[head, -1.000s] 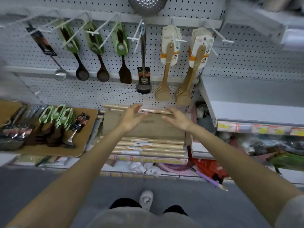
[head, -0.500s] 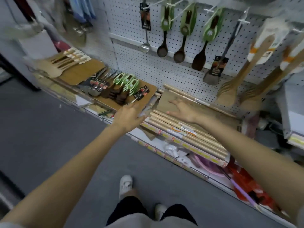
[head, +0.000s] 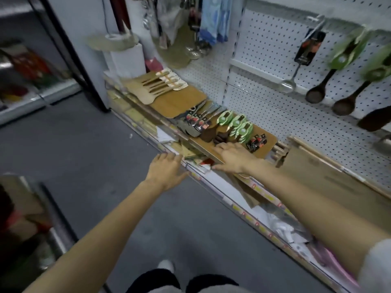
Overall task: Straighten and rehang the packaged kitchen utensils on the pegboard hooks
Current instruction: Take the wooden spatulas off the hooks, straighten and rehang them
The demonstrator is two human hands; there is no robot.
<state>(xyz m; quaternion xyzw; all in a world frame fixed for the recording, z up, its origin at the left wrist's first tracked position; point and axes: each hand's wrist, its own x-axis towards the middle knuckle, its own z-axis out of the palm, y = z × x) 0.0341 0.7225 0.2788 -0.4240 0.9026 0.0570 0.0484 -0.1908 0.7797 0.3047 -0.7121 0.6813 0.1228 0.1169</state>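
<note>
**Finding.** The green-carded dark wooden spoons point(head: 236, 126) are off the hooks. They lie fanned in a loose row on the brown wooden board point(head: 269, 142) on the shelf, below the white pegboard point(head: 264, 60). Beside them lie black-and-red-carded metal utensils point(head: 197, 121) and a small black-and-red-carded tool point(head: 257, 142).

**Hands.** Your right hand point(head: 231, 158) lies flat at the board's near edge, fingers straight, tips at the dark spoon heads. It grips nothing, and whether the tips touch cannot be told. Your left hand point(head: 167, 169) rests with relaxed fingers on the clear shelf front rail point(head: 211, 183), holding nothing.

**Recommendation.** Lift one pack at a time, by the card end rather than the head, so the hang hole comes up first. The cards overlap, and a sweep would likely drag the neighbours. Match like with like: a black-carded steel ladle point(head: 304, 53) and hanging green-carded spoons point(head: 347, 52) are on the pegboard to the right.

**Limits.**
- The hanging items are blurred.
- The white wire hooks point(head: 316, 20) are mostly cut off at the top edge.
- The card holes cannot be made out.
- Goods beneath the board are obscured.
</note>
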